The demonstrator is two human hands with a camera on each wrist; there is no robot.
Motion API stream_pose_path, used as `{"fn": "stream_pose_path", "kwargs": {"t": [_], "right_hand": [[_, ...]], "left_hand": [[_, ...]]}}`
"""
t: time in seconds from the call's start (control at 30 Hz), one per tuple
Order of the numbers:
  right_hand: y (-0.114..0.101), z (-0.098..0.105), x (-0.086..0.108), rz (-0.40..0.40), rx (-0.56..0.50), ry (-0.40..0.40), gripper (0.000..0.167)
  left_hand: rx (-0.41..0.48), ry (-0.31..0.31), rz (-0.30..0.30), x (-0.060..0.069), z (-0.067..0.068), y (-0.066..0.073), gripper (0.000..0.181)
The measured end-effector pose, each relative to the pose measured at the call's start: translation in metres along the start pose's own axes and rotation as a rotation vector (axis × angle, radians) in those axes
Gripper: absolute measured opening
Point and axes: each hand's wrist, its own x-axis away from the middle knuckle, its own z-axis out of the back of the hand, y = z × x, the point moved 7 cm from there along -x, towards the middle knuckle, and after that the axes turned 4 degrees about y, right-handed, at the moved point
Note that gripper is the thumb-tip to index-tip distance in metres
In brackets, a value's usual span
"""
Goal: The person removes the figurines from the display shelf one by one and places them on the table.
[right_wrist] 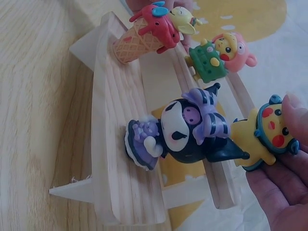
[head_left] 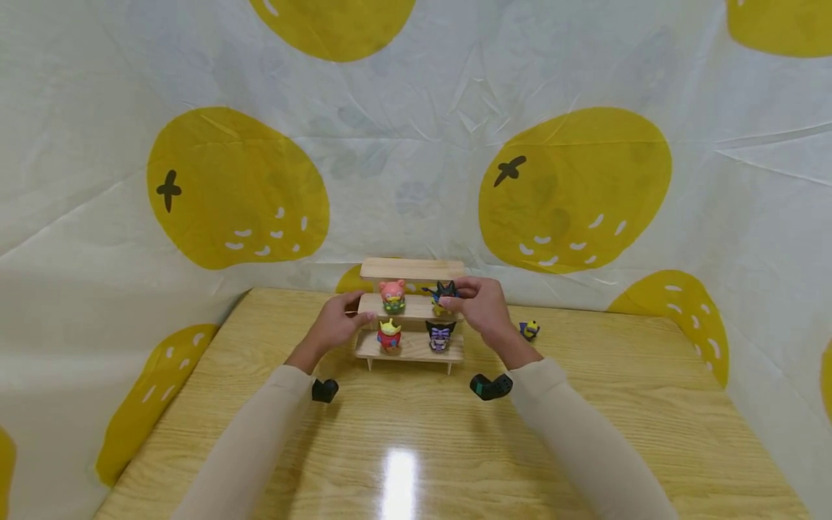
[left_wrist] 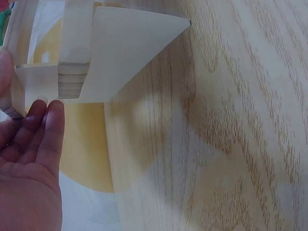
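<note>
Clock centred on the shelf [head_left: 418,307], twelve at the curtain [head_left: 416,202].

Left arm: in from seven, forearm slanting toward one, sleeve ending at wrist. Black device [head_left: 325,391] beside it, at eight. Left hand [head_left: 336,323] at nine, on the middle tier's end: thumb at front edge, fingers bent behind, narrow grip on the board. Palm faces its wrist camera.

Cone figure [head_left: 389,336], red and yellow on top: lower tier, seven to eight. Pink-capped figure [head_left: 393,296], green body: middle tier, about ten. Purple-bow figure [head_left: 440,336]: lower tier, four.

Dark-capped figure [right_wrist: 272,126], yellow: at two, by the middle tier's right end. Right hand [head_left: 484,307] pinches it, thumb against fingers; cannot tell whether its base touches wood. Right arm: in from five, forearm slanting toward ten.

Second device [head_left: 490,387], teal patch: four. Loose figure [head_left: 529,330], yellow and purple: on the table [head_left: 617,375], just past three.
</note>
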Motion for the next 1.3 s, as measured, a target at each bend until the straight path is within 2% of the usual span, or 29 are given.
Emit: {"fn": "stream_pose_path", "kwargs": {"t": [0.2, 0.4, 0.7, 0.93, 1.3], "right_hand": [[0.006, 0.003, -0.002, -0.006, 0.006, -0.004, 0.034], [0.009, 0.005, -0.002, 0.002, 0.010, -0.019, 0.037], [0.009, 0.009, -0.001, 0.008, 0.017, -0.009, 0.036], [0.012, 0.015, 0.000, -0.022, 0.019, -0.006, 0.037], [0.009, 0.020, 0.002, -0.002, 0.044, -0.001, 0.034]], "left_hand": [[-0.003, -0.005, 0.008, 0.001, 0.000, 0.000, 0.066], [-0.012, -0.001, -0.010, 0.001, 0.000, -0.002, 0.064], [-0.014, 0.002, -0.003, 0.001, -0.001, -0.001, 0.065], [-0.024, -0.005, 0.005, 0.001, -0.001, -0.001, 0.066], [-0.015, -0.007, 0.011, 0.000, -0.002, -0.002, 0.066]]}}
